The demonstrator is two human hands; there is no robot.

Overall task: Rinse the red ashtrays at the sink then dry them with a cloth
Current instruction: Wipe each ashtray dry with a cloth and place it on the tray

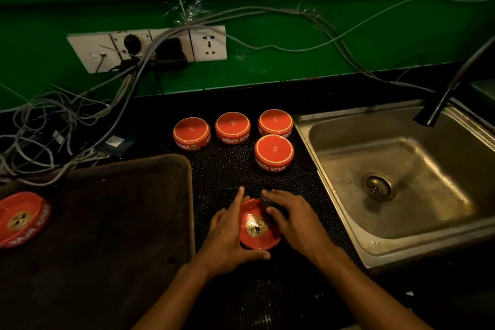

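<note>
One red ashtray (pixel 258 225) is held upright on the black mat (pixel 227 169) beside the sink (pixel 388 169): the left hand (pixel 227 233) cups its rim, and a dark cloth (pixel 267 202) is pressed inside by the right hand (pixel 294 218). Four upturned ashtrays (pixel 273 152) stand behind.

Looks like the back counter of a bar or cafe, pretty dim. There's a steel sink (pixel 396 177) with a dark bent tap (pixel 439 104), a black rubber bar mat (pixel 227 169) with branded red ashtrays (pixel 273 151) sitting upside down on it, a worn serving tray (pixel 107 222), and a socket strip (pixel 150 47) on the green wall (pixel 294 61) with messy cables (pixel 53 120) everywhere.
</note>
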